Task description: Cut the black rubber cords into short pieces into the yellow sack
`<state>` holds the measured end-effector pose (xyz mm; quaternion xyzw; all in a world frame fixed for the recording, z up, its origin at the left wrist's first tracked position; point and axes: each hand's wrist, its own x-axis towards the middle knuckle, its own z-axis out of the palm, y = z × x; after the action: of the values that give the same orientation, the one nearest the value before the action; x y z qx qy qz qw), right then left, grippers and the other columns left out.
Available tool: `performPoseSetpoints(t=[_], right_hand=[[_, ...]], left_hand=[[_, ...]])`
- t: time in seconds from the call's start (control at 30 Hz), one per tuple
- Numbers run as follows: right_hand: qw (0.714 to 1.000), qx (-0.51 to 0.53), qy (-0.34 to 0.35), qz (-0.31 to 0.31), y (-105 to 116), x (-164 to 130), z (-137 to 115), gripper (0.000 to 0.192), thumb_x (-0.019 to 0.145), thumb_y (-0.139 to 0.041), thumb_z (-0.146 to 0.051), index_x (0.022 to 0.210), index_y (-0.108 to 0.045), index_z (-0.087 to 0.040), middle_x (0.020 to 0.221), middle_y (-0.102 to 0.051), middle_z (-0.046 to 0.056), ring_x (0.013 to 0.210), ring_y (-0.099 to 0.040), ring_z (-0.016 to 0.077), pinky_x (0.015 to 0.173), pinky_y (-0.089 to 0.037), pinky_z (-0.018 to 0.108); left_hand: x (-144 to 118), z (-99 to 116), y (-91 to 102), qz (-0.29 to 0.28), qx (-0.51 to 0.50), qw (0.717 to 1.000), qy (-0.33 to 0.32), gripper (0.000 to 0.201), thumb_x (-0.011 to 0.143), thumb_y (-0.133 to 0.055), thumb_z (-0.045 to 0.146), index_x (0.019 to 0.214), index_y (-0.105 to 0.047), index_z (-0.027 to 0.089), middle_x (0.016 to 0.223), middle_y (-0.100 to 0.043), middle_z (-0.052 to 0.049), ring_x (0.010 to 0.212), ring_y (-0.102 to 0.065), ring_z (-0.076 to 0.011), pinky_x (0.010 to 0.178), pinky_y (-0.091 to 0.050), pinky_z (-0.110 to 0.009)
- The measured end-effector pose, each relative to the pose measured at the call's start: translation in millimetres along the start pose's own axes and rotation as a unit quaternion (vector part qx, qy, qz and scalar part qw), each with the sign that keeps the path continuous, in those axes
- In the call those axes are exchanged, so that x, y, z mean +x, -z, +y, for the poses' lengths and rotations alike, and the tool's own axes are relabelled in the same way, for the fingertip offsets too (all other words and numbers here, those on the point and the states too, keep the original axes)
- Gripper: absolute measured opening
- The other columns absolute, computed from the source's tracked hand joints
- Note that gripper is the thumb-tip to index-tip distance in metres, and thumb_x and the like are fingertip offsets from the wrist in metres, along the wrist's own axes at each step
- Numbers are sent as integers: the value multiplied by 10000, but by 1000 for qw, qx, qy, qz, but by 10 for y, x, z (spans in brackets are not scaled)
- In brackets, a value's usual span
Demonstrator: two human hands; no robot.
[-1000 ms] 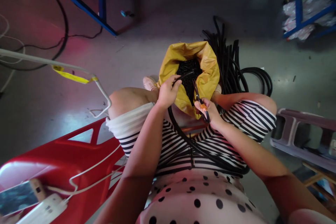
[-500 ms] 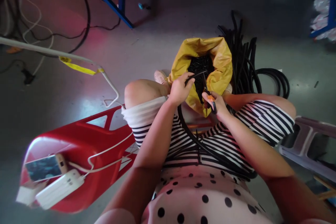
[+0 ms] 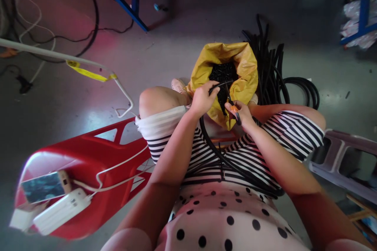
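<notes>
Ribbed tube [image 3: 207, 139] — yellow bag [image 3: 203, 64] (creased)

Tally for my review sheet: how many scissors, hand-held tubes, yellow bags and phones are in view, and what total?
Scissors: 1, in the right hand
Held tube: 1, in the left hand
Yellow bag: 1
Phone: 1
Total: 4

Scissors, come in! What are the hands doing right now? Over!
Left hand gripping black tube. Right hand holding scissors near tube's tip. Yellow bag below; nothing seen in the way.
</notes>
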<state>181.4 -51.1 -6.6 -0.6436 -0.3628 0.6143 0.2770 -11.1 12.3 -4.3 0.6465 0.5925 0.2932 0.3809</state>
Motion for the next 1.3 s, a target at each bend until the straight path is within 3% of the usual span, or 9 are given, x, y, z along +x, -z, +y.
performPoseSetpoints(t=[0.5, 0.73, 0.87, 1.1, 1.3], right_hand=[[1000, -1, 10, -13, 13, 3, 35, 793, 679, -838, -954, 780, -476, -256, 636, -510, -45, 579, -480, 126, 563, -368, 282], [998, -50, -2, -28, 6, -5, 188, 743, 732, -802, -934, 747, -480, -265, 623, -465, -38, 570, -430, 138, 513, -359, 277], [998, -57, -16, -28, -3, -22, 207, 797, 672, -823, -967, 712, -434, -273, 573, -446, -39, 548, -416, 138, 487, -315, 278], [995, -52, -69, -45, 25, 72, 207, 812, 646, -809, -1002, 753, -496, -260, 582, -530, -20, 549, -505, 152, 491, -367, 275], [994, -78, -72, -18, 11, 179, 323, 797, 667, -841, -968, 710, -466, -266, 514, -495, -34, 471, -480, 140, 439, -335, 265]], left_hand=[[10, 14, 5, -28, -6, 1000, 4, 249, 1030, -650, 209, 1202, -829, 184, 1202, -857, -96, 1079, -791, -235, 1008, -616, -344], [-34, -141, -15, -58, -22, 997, 38, 283, 1000, -633, 182, 1200, -833, 196, 1241, -853, -101, 1187, -776, -262, 1109, -601, -396], [-62, -225, -52, -74, -36, 995, 60, 290, 990, -616, 169, 1186, -829, 181, 1227, -854, -110, 1166, -777, -263, 1124, -595, -419], [-123, -316, -124, -144, -28, 988, 46, 279, 975, -625, 163, 1172, -819, 198, 1204, -860, -92, 1151, -784, -271, 1107, -593, -418], [-92, -430, -278, -95, -62, 988, 102, 192, 980, -680, 182, 1131, -799, 189, 1060, -839, -74, 986, -787, -224, 981, -619, -367]])
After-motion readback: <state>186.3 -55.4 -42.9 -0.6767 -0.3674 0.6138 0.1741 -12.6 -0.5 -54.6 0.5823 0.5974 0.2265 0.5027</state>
